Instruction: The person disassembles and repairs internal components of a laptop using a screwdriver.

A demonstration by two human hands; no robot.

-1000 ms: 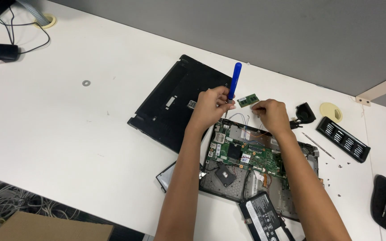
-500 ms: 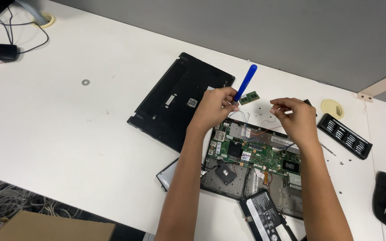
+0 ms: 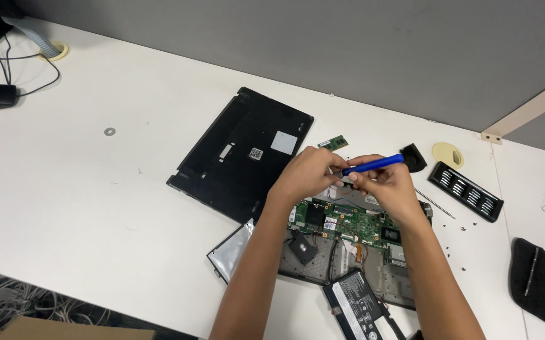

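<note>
Both hands meet above the rear edge of an opened laptop, whose green circuit board lies bare and facing up so that its parts can be reached. The left hand is closed around the near end of a blue pry tool, fingers together and clamped on it; the right hand pinches the same tool from the other side, fingertips pressed together at its shaft, so the tool lies almost level between the two hands, its far end pointing toward the wall. What the tool's tip touches, if anything, is hidden by the fingers. The black bottom cover lies just left of the laptop, inner face down, set aside on the white table. A small green memory card rests apart on the table behind the hands. A flat black battery lies at the laptop's near edge. To the right, well clear of the hands, sit a black bit holder, a thin metal rod, scattered tiny screws and a black tool pouch, all within reach.
</note>
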